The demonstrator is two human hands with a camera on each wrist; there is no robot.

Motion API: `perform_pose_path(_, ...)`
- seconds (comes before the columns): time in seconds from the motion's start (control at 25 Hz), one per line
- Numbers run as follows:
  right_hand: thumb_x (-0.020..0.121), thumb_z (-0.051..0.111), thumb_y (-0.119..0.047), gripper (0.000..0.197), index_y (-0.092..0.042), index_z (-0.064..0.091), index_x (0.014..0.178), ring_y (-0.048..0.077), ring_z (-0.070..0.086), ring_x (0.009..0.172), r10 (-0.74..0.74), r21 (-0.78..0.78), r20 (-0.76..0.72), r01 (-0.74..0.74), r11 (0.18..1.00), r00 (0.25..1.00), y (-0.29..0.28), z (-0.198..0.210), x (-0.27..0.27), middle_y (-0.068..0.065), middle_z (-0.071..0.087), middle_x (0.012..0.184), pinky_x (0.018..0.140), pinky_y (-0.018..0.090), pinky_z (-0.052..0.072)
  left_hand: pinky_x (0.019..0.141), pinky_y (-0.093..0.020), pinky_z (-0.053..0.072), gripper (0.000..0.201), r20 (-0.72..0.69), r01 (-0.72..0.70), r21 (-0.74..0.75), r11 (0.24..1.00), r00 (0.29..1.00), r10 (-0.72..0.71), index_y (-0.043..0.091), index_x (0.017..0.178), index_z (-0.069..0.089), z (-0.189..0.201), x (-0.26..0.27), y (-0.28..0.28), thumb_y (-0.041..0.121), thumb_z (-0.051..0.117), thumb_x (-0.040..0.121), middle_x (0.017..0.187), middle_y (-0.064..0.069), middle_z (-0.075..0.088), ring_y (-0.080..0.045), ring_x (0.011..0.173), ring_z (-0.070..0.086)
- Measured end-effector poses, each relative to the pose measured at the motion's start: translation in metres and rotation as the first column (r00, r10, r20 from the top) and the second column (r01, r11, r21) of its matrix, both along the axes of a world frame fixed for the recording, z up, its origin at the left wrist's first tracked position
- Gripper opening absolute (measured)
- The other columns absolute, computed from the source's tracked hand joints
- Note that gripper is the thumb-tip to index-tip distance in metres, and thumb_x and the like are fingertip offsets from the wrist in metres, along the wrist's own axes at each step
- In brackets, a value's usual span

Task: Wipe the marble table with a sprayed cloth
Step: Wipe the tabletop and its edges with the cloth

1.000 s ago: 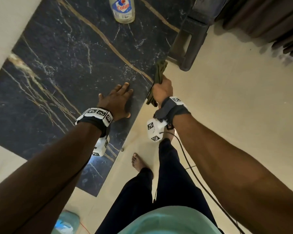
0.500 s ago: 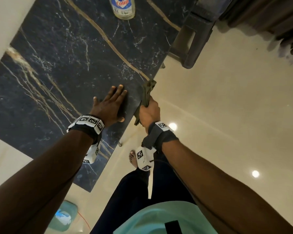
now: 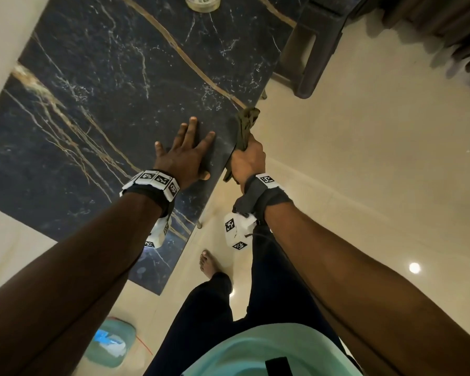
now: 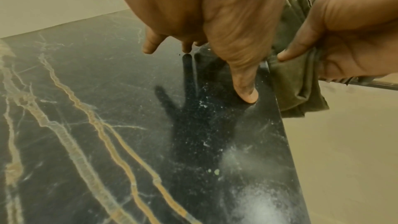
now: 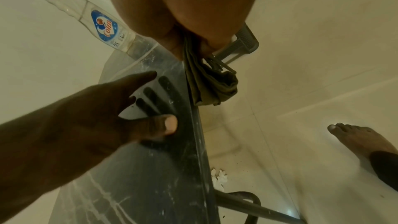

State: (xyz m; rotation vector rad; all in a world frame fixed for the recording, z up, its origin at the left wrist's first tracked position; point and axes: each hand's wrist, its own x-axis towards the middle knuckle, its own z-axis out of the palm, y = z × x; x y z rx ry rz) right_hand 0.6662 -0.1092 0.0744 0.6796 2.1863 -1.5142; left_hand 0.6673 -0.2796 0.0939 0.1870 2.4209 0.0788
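Observation:
The black marble table [image 3: 114,99] with gold and white veins fills the left of the head view. My left hand [image 3: 186,150] lies flat on it near the right edge, fingers spread; its thumb [image 4: 245,89] presses the top. My right hand [image 3: 248,158] grips a folded olive cloth [image 3: 246,123] against the table's right edge. The cloth [image 4: 295,88] hangs beside the edge in the left wrist view and shows bunched in the right wrist view [image 5: 212,83]. Dusty smears [image 4: 254,197] mark the marble near the edge.
A Colin spray bottle [image 5: 103,28] stands at the table's far end, its base [image 3: 202,2] at the top of the head view. A dark stool [image 3: 310,47] sits on the cream floor beyond the table corner. My bare foot [image 3: 208,265] and legs are beside the table.
My right hand has slid the cloth along the table's right edge toward me. The left hand has shifted the same way on the top, still flat.

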Motion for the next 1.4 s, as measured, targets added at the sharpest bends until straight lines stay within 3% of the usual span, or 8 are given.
perform_pose_path(0.2,0.089,0.057,-0.022,0.031,-0.022,0.064,0.119,0.03,0.067,0.082,0.022,0.011,-0.019,-0.022,1.0,1.0,-0.024,-0.006,0.055,0.003,0.073,0.094,0.077,0.039,0.058,0.11,-0.082,0.015,0.104,-0.084,0.067,-0.041,0.997,0.994,-0.07,0.037,0.162,0.004,0.004,0.001,0.0,0.055,0.073,0.087,0.171,-0.008,-0.018,-0.036,0.159,-0.005)
perform_pose_path(0.36,0.085,0.053,-0.007,0.038,-0.018,0.063,0.12,0.034,0.065,0.085,0.039,0.055,-0.011,-0.038,0.998,0.999,-0.026,0.009,0.056,0.007,0.071,0.097,0.069,0.032,0.047,0.113,-0.079,0.02,0.065,-0.201,0.122,-0.071,0.99,0.97,-0.134,0.022,0.152,0.034,0.016,0.032,0.004,0.044,0.063,0.098,0.159,-0.015,0.026,-0.038,0.151,0.023)
perform_pose_path(0.48,0.083,0.051,-0.005,0.046,-0.019,0.062,0.125,0.035,0.063,0.092,0.026,0.127,-0.015,-0.024,0.992,1.0,-0.025,0.016,0.045,0.012,0.07,0.108,0.075,0.034,0.048,0.114,-0.075,0.025,0.044,-0.271,0.156,-0.009,0.988,0.95,-0.152,0.018,0.143,0.042,0.02,0.07,-0.005,0.035,0.052,0.104,0.146,-0.012,0.038,-0.035,0.139,0.038)
perform_pose_path(0.68,0.083,0.052,-0.009,0.04,-0.017,0.064,0.12,0.037,0.064,0.093,0.027,0.138,0.03,-0.031,0.99,0.999,-0.046,0.014,0.09,0.013,0.07,0.107,0.074,0.034,0.047,0.11,-0.083,0.02,0.047,-0.167,0.227,-0.006,0.974,0.96,-0.225,0.019,0.147,0.045,0.012,0.119,-0.05,0.031,0.052,0.102,0.161,-0.009,0.028,-0.034,0.147,0.032)
perform_pose_path(0.8,0.084,0.053,-0.01,0.038,-0.02,0.064,0.119,0.036,0.065,0.087,0.028,0.11,0.037,-0.032,0.993,0.999,-0.063,0.009,0.138,0.01,0.071,0.101,0.072,0.037,0.054,0.11,-0.084,0.013,0.072,-0.105,0.269,-0.01,0.963,0.958,-0.268,0.023,0.162,0.022,0.002,0.133,-0.059,0.031,0.056,0.098,0.173,-0.002,0.002,-0.03,0.158,0.011)
perform_pose_path(0.92,0.083,0.054,-0.012,0.036,-0.02,0.064,0.117,0.035,0.065,0.086,0.035,0.085,0.051,-0.04,0.996,0.998,-0.079,0.001,0.169,0.009,0.071,0.098,0.076,0.041,0.057,0.112,-0.083,0.011,0.091,-0.057,0.279,-0.039,0.959,0.958,-0.281,0.023,0.166,0.004,-0.003,0.142,-0.061,0.042,0.061,0.097,0.172,-0.001,-0.015,-0.026,0.16,-0.004)
perform_pose_path(1.2,0.087,0.054,-0.012,0.038,-0.019,0.063,0.123,0.033,0.065,0.093,-0.029,0.081,0.051,0.025,0.996,0.998,-0.08,0.008,0.163,0.009,0.071,0.107,0.083,0.038,0.056,0.111,-0.083,0.008,0.091,-0.018,0.289,-0.021,0.957,0.957,-0.29,0.025,0.166,0.0,-0.004,0.138,-0.065,0.038,0.061,0.099,0.172,0.0,-0.018,-0.026,0.159,-0.008)
perform_pose_path(1.4,0.087,0.052,-0.011,0.026,-0.019,0.062,0.109,0.031,0.064,0.084,0.064,0.032,0.041,-0.066,0.997,0.997,-0.093,0.015,0.213,0.006,0.07,0.095,0.07,0.034,0.049,0.112,-0.082,0.009,0.087,-0.023,0.262,-0.008,0.965,0.965,-0.262,0.024,0.166,0.0,-0.002,0.144,-0.063,0.031,0.056,0.099,0.172,0.001,-0.017,-0.024,0.159,-0.009)
